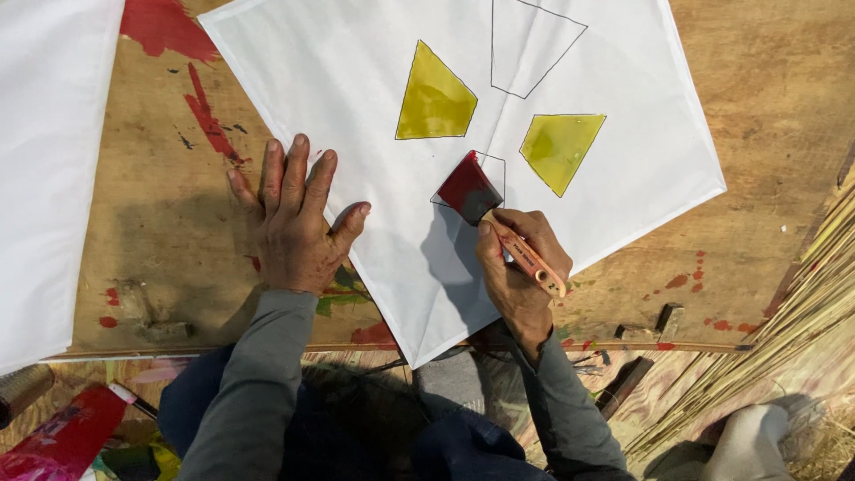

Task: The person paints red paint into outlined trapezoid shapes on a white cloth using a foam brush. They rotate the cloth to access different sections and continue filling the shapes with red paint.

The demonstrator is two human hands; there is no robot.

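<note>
Plywood board [160,223] bears white sheet [623,169]; right-hand fingers [534,233] grasp red brush [469,187], left fingers [294,174] splayed flat.

A worn plywood surface [757,71] fills most of the view, stained with red paint smears [207,116] and small red spots. A second white sheet [44,169] lies over its left end. Along the right edge rests a bundle of thin bamboo sticks [802,330]. Below the surface's front edge the floor [695,374] shows patterned covering and scraps. Soft, even daylight casts faint shadows.
</note>
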